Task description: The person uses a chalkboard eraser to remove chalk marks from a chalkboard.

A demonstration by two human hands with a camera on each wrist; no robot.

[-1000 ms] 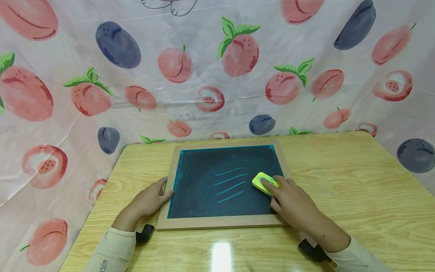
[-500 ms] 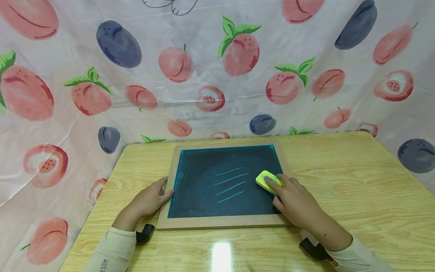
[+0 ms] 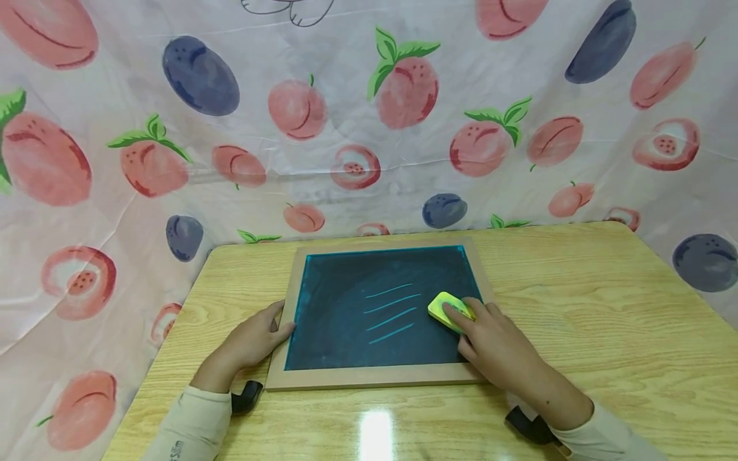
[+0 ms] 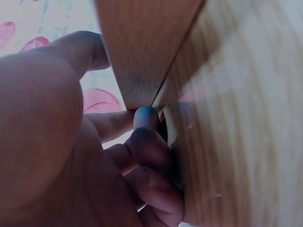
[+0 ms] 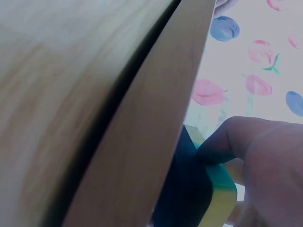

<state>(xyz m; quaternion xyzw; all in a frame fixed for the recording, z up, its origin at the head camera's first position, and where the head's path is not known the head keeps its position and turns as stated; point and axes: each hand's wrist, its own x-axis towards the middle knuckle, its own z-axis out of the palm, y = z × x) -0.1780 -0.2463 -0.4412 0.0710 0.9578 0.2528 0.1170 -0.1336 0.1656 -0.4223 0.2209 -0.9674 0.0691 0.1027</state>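
A framed chalkboard [image 3: 334, 307] lies on the table, with several slanting blue chalk lines [image 3: 392, 314] near its middle. My left hand [image 3: 250, 339] holds the board's left side: the thumb is over the wooden frame [image 4: 147, 52], and the curled fingers [image 4: 151, 149] are at its outer edge, low by the tabletop. Over the board's right part, my right hand [image 3: 501, 346] grips a yellow-green chalkboard eraser [image 3: 441, 308]. In the right wrist view the eraser's dark felt face [image 5: 184, 189] shows beyond the frame edge, the thumb against its side. Whether the felt touches the board I cannot tell.
The wood-grain table [image 3: 594, 307] extends to the right of the board and in front of it. Behind stands a white cloth backdrop [image 3: 346, 70] printed with fruit. A black wrist device [image 3: 246, 397] sits by the left wrist, another [image 3: 530, 426] by the right.
My right hand has shifted the eraser slightly right and away, then back left to about where it was a second ago. The left hand, board and chalk lines look the same.
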